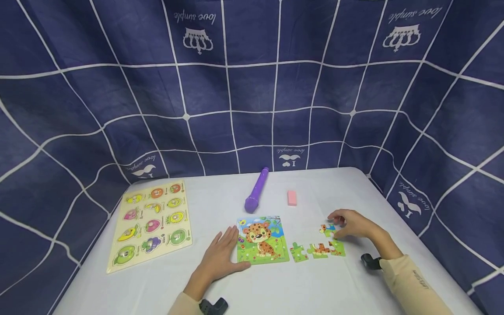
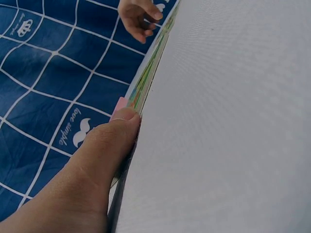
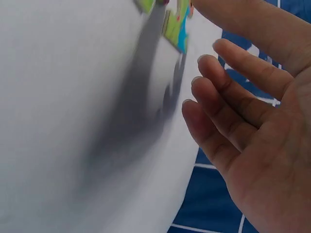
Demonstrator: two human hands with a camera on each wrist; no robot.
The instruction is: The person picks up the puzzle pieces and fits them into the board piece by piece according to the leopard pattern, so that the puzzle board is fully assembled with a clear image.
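Note:
The square leopard puzzle (image 1: 260, 240) lies flat on the table. My left hand (image 1: 220, 256) rests against its left side with fingers straight, and the thumb (image 2: 109, 141) lies along its near edge. Over to the right, my right hand (image 1: 352, 224) hovers by the loose puzzle pieces, its fingers loosely bent and apart. A blue, orange and green piece (image 1: 327, 229) lies just under its fingertips. Below that are joined pieces with spotted legs and grass (image 1: 322, 250), and a single green piece (image 1: 298, 252) beside the puzzle. In the right wrist view, the fingers (image 3: 218, 116) hold nothing.
A fruit peg board (image 1: 151, 227) lies at the left of the white table (image 1: 275, 288). Behind the puzzle are a purple toy microphone (image 1: 257, 191) and a pink eraser-like block (image 1: 292, 198). A dark blue checked cloth (image 1: 252, 87) hangs around the back and sides.

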